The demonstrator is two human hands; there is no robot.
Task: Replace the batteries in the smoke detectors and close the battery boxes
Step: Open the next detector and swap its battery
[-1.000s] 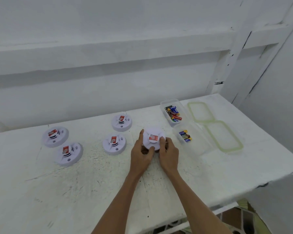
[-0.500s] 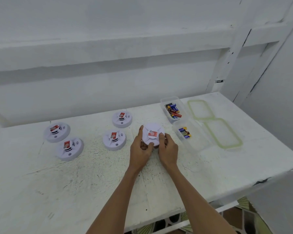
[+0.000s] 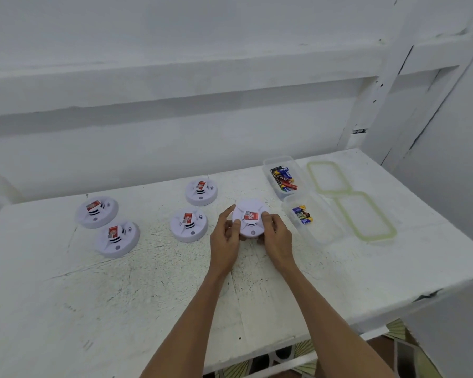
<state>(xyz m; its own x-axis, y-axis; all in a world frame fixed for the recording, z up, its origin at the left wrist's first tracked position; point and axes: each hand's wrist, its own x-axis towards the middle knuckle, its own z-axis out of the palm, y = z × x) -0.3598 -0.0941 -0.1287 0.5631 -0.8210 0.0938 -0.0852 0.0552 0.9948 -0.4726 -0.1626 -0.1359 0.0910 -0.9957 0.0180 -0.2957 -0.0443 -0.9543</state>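
smoke detector, head view: a round white disc with a red label on top, held over the white table just ahead of the person. it sits between a second detector on its left and a clear tub on its right.
- left hand grips the left rim, thumb on the upper face, fingers curled under; the forefinger stands straighter along the far edge.
- right hand grips the right rim the same way, thumb on top.
- can't tell whether the underside touches the table.

orientation: label face is up and tipped slightly toward the person. the small dot on the rim points at the person. being a disc, it has no real long axis, only a flat face and a thin edge.

step, as judged: opening this unit to reach its battery box. the back is hidden, so the next move likely calls for a turn-over or a twist of body against base, with both hands countering each other and a firm hold on the rim so it doesn't slip.

other stock:
- three more detectors lie label-up, none visibly opened.
- a few batteries lie in the near tub and a mixed pile in the far tub.
- two green-rimmed lids lie off beside the tubs.
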